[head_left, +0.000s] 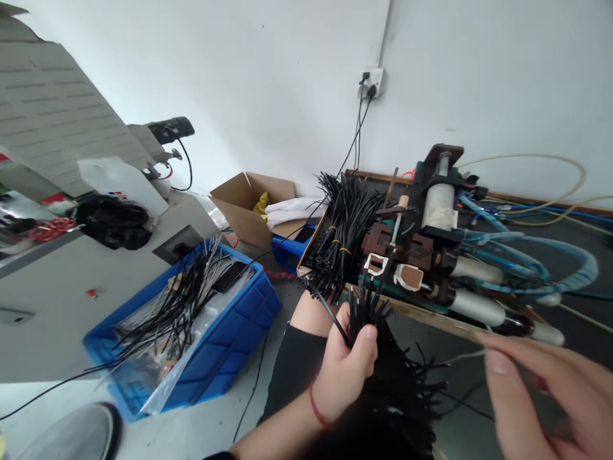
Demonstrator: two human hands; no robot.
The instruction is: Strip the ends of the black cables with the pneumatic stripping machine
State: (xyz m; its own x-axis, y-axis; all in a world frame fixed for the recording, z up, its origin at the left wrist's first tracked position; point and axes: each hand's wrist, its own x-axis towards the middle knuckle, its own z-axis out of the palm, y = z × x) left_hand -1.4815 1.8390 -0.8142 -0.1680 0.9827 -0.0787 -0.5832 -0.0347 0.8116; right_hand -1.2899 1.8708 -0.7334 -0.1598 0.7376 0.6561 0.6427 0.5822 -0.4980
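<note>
My left hand [348, 365], a red string round its wrist, is closed around a bunch of thin black cables [366, 306] above my lap. Short coloured wire ends show at the tips of some. Low on the right, my right hand [541, 390] is slightly blurred beside the bench edge. Its index finger and thumb are stretched out close together, and I see nothing held between them. Just beyond the left hand stands a pneumatic machine [443, 207] with white-edged brown jaw blocks. Left of its jaws lie black cable bundles [342, 233] tied with yellow bands. More black cables [383, 409] rest across my lap.
A blue crate [234, 345] with cables and plastic bags stands on the floor at left. Behind it are an open cardboard box [239, 211] and a grey cabinet [71, 319]. Blue air hoses [569, 249] loop over the bench's right side. Plugged cords hang from a wall socket [371, 83].
</note>
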